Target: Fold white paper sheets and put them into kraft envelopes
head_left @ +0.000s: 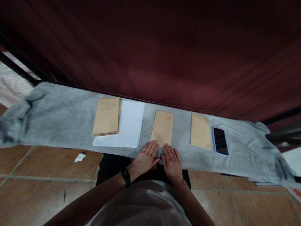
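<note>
A brown paper envelope (162, 127) with small red print near its top right corner lies before me on a grey cloth. My left hand (146, 156) rests flat on its lower left edge, fingers stretched out. On the lower right edge lies my right hand (171, 161), also flat with its fingers extended. The two thumbs point toward each other just below the envelope. Both sets of fingertips cover the envelope's near edge, so that part is hidden.
To the left, a stack of brown envelopes (107, 116) lies partly over white paper sheets (130, 123). Another single envelope (201, 131) and a phone (220, 141) are on the right. The grey cloth (65, 117) covers the narrow surface, with a dark red curtain (156, 49) behind.
</note>
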The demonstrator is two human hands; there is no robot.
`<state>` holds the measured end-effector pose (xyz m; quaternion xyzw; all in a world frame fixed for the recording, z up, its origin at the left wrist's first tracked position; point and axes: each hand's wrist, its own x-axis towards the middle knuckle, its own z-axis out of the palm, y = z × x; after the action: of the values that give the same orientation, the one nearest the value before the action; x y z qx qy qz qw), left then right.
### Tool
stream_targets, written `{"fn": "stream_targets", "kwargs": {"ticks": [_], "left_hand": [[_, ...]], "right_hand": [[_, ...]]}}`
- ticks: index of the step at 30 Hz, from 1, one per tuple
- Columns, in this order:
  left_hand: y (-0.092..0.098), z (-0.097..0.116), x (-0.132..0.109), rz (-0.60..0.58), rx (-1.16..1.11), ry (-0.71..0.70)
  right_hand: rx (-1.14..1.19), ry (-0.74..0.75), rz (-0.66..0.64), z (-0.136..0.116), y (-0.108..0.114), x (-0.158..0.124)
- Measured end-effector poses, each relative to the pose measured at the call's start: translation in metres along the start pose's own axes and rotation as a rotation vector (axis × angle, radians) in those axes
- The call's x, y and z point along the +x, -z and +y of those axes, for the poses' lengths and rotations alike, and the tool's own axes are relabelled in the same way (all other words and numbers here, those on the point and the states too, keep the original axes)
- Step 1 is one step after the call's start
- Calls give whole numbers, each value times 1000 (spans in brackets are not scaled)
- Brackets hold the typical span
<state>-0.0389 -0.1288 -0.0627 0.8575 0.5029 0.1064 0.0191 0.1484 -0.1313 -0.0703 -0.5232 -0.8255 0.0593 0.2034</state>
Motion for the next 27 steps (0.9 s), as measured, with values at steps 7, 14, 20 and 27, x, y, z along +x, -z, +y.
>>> {"fn": "stream_targets", "kwargs": {"ticks": [7,14,20,27], "left_hand": [[-2,17,3,-42,74,31],[-1,11,2,-67,67,27],[3,7,0,-64,61,43],[3,6,0,-45,43,51]], "right_hand": [[-41,-5,-19,-13,-5,9],[-83,-10,-16,-6,-6,3],[-94,-45,6,12,-1,-6],[-68,-95,53,4,4,-1]]}}
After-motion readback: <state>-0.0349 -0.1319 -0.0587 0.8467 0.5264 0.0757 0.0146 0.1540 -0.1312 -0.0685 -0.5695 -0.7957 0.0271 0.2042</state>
